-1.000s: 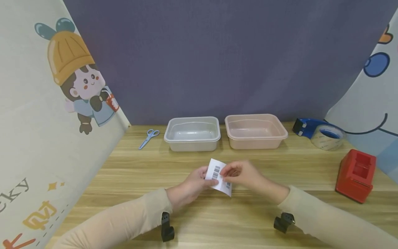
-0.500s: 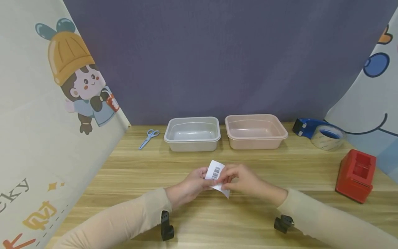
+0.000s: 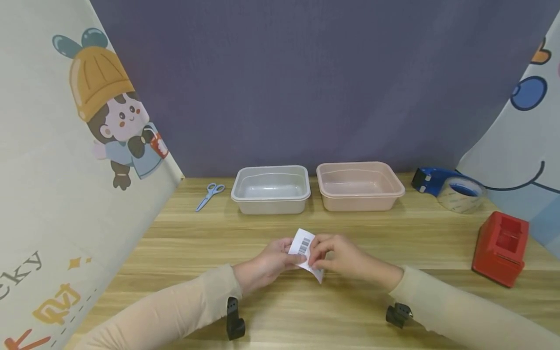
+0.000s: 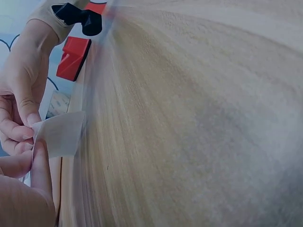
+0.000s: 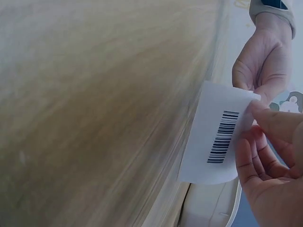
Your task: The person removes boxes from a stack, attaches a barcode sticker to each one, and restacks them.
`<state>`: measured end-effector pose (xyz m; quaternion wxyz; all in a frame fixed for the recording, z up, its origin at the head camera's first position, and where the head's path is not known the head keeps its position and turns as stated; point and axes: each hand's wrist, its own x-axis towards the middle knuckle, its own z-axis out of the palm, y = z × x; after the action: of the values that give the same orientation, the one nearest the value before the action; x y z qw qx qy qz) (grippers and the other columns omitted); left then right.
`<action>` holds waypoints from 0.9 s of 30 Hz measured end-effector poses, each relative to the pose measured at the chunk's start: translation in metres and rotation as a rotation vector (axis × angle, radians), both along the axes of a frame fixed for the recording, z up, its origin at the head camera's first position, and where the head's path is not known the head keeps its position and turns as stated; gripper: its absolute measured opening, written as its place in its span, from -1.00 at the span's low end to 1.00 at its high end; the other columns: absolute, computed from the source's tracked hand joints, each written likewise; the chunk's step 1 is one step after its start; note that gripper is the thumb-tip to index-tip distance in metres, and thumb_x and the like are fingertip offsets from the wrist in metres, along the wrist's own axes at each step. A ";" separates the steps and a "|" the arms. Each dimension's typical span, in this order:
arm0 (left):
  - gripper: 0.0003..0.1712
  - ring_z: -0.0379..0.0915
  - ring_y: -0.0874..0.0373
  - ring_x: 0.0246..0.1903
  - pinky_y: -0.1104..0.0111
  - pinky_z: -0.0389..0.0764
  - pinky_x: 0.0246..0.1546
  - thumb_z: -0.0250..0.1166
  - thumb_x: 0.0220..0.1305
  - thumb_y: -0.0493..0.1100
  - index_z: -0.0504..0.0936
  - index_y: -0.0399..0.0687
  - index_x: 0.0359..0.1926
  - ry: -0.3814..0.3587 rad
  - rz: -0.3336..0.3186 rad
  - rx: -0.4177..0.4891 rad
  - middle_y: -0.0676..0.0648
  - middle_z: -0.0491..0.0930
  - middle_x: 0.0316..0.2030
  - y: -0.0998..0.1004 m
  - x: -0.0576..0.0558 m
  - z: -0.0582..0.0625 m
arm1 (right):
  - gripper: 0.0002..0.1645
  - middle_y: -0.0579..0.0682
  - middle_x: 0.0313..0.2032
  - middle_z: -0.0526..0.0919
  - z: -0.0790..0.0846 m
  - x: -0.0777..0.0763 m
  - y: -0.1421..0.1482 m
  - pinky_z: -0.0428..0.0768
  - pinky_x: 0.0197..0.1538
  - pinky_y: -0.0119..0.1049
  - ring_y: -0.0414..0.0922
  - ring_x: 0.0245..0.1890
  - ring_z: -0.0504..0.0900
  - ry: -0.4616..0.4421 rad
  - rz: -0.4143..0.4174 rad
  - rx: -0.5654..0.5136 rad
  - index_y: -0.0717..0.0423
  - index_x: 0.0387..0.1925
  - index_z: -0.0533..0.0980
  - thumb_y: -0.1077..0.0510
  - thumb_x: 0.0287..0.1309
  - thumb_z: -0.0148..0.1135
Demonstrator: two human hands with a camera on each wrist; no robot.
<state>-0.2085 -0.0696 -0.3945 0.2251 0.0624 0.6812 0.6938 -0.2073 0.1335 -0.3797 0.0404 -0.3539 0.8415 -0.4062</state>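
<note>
Over the middle of the table, my left hand (image 3: 272, 260) pinches a white barcode label sheet (image 3: 299, 239), thumb on its printed face. From the other side, my right hand (image 3: 341, 253) has its curled thumb and fingers pinching the same sheet near its right part, covering some of the print. The right wrist view shows one black barcode (image 5: 223, 137) plainly on the slightly curved paper. Seen from the left wrist, the sheet's plain side (image 4: 60, 134) faces the camera. Whether a label has lifted from its backing, I cannot tell.
Behind the hands stand a grey plastic bin (image 3: 271, 205) and a pink one (image 3: 360, 203). Blue scissors (image 3: 210, 196) lie left of them. To the right are a blue tape dispenser (image 3: 437, 181) with a clear roll and a red tape dispenser (image 3: 500, 248).
My right fingers have shifted over the sheet and back slightly right, bending its lower part. Both hands sit a little lower in the view. My left hand keeps its hold.
</note>
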 end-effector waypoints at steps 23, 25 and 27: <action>-0.52 0.65 0.11 -0.23 0.34 0.72 -0.16 0.29 0.09 -0.51 0.47 -0.45 0.09 0.060 -0.009 -0.176 -0.25 0.69 -0.17 0.000 0.003 -0.005 | -0.92 -0.10 -0.23 0.71 0.012 -0.002 0.009 0.59 0.09 -0.33 -0.24 -0.08 0.60 0.048 0.049 -0.030 -0.02 -0.42 0.65 0.08 0.13 0.35; -0.53 0.65 0.12 -0.26 0.34 0.72 -0.17 0.29 0.08 -0.51 0.47 -0.44 0.07 0.066 -0.015 -0.187 -0.24 0.69 -0.19 0.000 0.003 -0.006 | -0.91 -0.14 -0.24 0.71 0.013 -0.003 0.010 0.59 0.08 -0.31 -0.26 -0.10 0.60 0.043 0.029 -0.028 -0.03 -0.41 0.65 0.06 0.14 0.35; -0.55 0.64 0.14 -0.28 0.34 0.73 -0.19 0.30 0.07 -0.51 0.48 -0.44 0.04 0.079 -0.020 -0.200 -0.24 0.69 -0.20 0.000 0.004 -0.007 | -0.92 -0.17 -0.26 0.71 0.015 -0.003 0.011 0.60 0.07 -0.29 -0.28 -0.13 0.60 0.037 0.009 -0.030 -0.03 -0.39 0.65 0.07 0.14 0.35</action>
<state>-0.2049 -0.0694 -0.4017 0.2100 0.0739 0.7547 0.6171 -0.2108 0.1446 -0.3651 0.0215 -0.3656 0.8344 -0.4119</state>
